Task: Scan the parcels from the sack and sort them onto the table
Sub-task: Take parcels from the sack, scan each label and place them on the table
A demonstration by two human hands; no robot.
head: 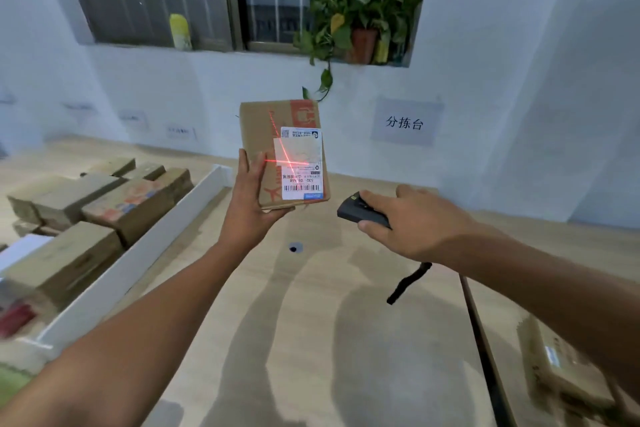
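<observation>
Head view: one parcel under the scanner, a pile sorted, more to come

Head view shows the left hand [254,204] clamped on a cardboard parcel [282,152], palm under its lower end and fingers up its left side, holding it upright in the air above the middle of the table [311,340]; its white label [301,165] faces the camera, upside down, barcode at the bottom; the right hand [412,222] is closed around a dark scanner [360,213] just beside the parcel, its strap [408,282] hanging loose below the wrist; a red cross of light falls on the upper part of the label and runs onto the bare cardboard, above the barcode, so by my reading the scan is not yet made and the beam needs bringing lower; done so far, as far as can be seen: a group of brown boxes [104,198] lies at the left edge of the table, beyond a white divider [145,253], which looks like sorted stock; another box [554,367] lies near the right front corner, partly hidden by the right forearm, and whether it is sorted I cannot tell; the sack is out of sight, so how many parcels are left cannot be judged; for this parcel the scan and the placing both remain
</observation>
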